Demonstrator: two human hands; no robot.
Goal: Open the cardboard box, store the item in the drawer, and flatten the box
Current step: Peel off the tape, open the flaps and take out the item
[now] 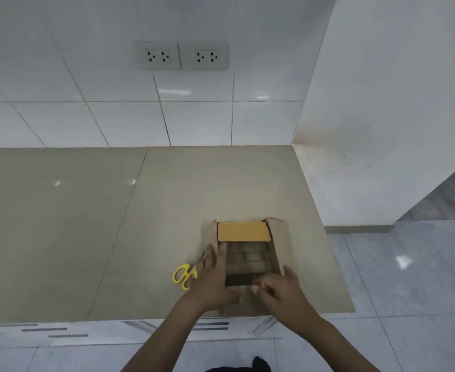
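A small cardboard box (280, 242) stands open near the front right of the beige counter, its side flaps spread outward. Its far flap (243, 231) looks orange-yellow. Inside lie brown block-like contents (250, 257) and something dark (238, 280) at the near end. My left hand (213, 275) rests flat on the box's left flap, fingers spread and pointing away from me. My right hand (282, 287) is at the near right corner, fingers curled at the near edge of the opening; blur hides whether it grips anything.
Yellow-handled scissors (183, 276) lie on the counter (86, 224) just left of my left hand. The counter's front edge runs below the box, with white drawer fronts (68, 331) beneath. A tiled wall with two sockets (182, 56) stands behind; a white wall bounds the right.
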